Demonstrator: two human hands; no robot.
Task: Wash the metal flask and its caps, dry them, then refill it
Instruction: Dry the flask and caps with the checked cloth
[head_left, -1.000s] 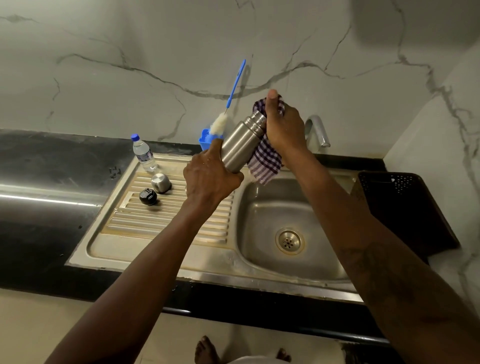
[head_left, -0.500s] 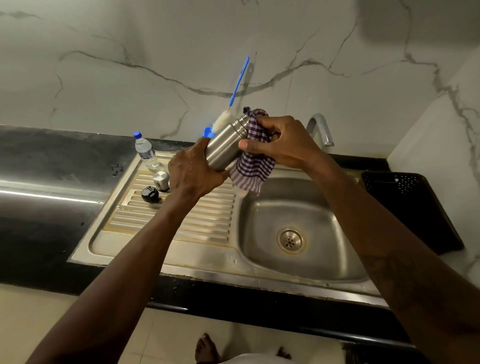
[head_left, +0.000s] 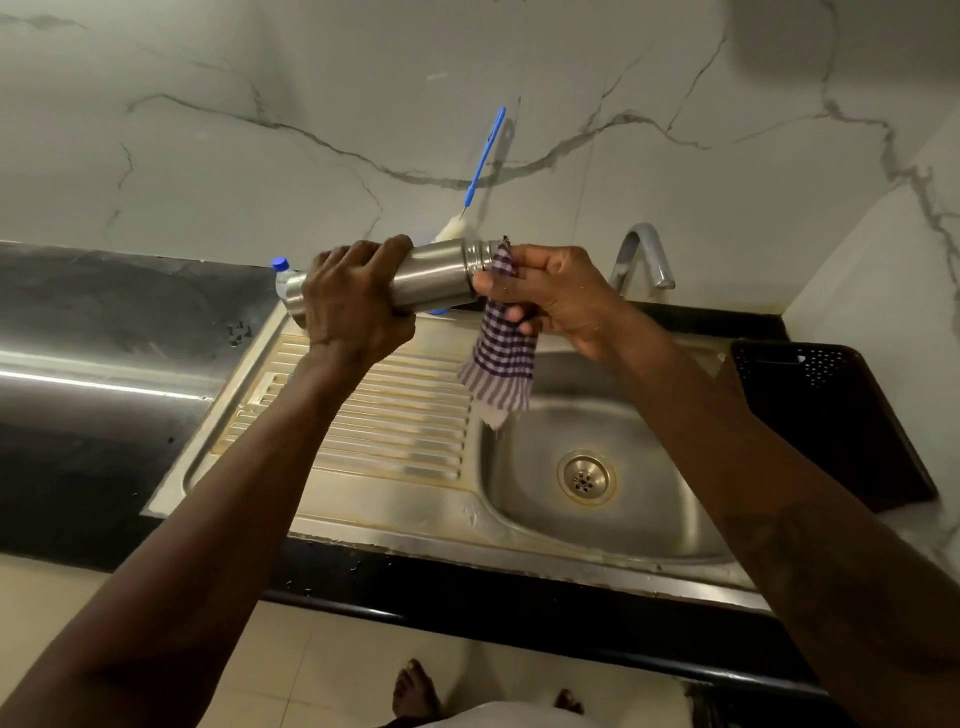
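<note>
A metal flask (head_left: 436, 275) is held roughly level in the air above the far part of the ribbed drainboard (head_left: 395, 426), with its base to the left and its threaded neck to the right. The flask's body is gripped by the left hand (head_left: 358, 301), whose fingers are wrapped over the top of it. A purple-and-white checked cloth (head_left: 501, 369) is held bunched in the right hand (head_left: 550, 296) and is pressed against the neck of the flask; the thumb is laid along the cloth near the flask's mouth. The loose end of the cloth is left hanging over the line where the drainboard meets the sink basin (head_left: 649, 525). The two hands are kept close together, joined only by the flask and cloth. A round drain (head_left: 586, 477) is seen in the bottom of the basin, and a curved metal tap (head_left: 644, 260) is mounted at its far edge. A bottle brush (head_left: 485, 156) with a blue handle is leaned against the marble wall just behind the flask. The blue cap of a plastic water bottle (head_left: 280, 265) is seen just beyond the flask's base. A black perforated tray (head_left: 831, 415) is set to the right of the sink, and a dark counter (head_left: 104, 332) extends to the left.
</note>
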